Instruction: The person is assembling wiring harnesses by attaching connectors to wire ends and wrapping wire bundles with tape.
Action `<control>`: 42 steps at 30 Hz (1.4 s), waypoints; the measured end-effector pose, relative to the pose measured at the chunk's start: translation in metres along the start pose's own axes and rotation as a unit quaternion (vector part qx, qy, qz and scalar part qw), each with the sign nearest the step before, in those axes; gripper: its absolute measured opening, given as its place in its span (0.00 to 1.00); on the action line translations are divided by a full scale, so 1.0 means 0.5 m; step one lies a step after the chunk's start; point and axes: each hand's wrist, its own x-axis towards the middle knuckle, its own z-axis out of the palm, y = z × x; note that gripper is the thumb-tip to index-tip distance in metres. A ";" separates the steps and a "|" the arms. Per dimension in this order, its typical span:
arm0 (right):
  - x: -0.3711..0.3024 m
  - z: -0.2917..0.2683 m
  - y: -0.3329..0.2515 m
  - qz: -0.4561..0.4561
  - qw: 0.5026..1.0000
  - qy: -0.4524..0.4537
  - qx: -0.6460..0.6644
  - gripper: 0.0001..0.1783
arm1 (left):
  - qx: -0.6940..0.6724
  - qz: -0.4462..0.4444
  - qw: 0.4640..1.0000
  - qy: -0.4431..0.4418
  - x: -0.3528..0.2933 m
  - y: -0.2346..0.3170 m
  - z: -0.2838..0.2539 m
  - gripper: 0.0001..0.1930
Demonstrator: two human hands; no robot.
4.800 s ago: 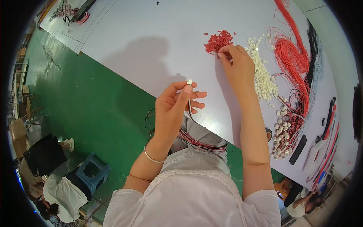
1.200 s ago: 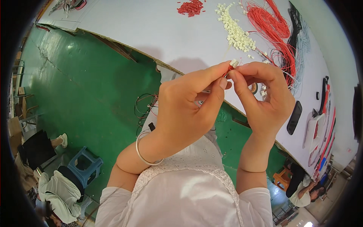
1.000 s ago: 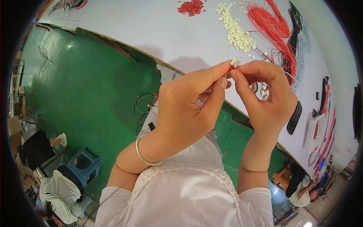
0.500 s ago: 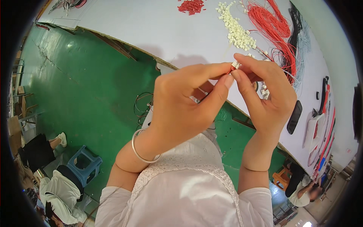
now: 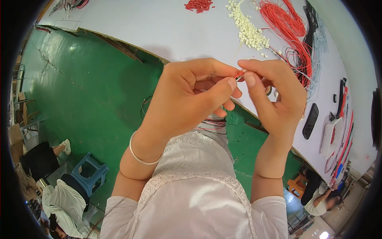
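Observation:
Above the table's near edge, my two hands meet at their fingertips. My left hand (image 5: 189,93) pinches a small red piece (image 5: 239,75) between thumb and index finger; a dark, silvery bit shows at its end. Its other fingers are loosely curled beneath. My right hand (image 5: 280,89) comes from the other side, thumb and index finger closing at the piece's far end. Only a pale bit shows between those tips, apparently a small white connector, mostly hidden. Below my left hand, red and black wires (image 5: 213,122) lie across my lap.
The white table (image 5: 131,24) bears a pile of cream connectors (image 5: 250,36), small red pieces (image 5: 199,5), red wire bundles (image 5: 282,24), black wires (image 5: 310,28), a phone (image 5: 310,121) and a white tray (image 5: 329,137). A blue stool (image 5: 89,175) and other people are behind on the green floor.
My left hand has shifted left and its fingers have opened out a little below the pinch. The white connector, plain before, is mostly hidden; more of the red piece shows.

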 end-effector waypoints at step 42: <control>-0.085 0.165 0.059 0.325 0.868 -0.035 0.375 0.03 | 0.017 0.073 0.994 0.083 0.007 -0.123 -0.130 0.09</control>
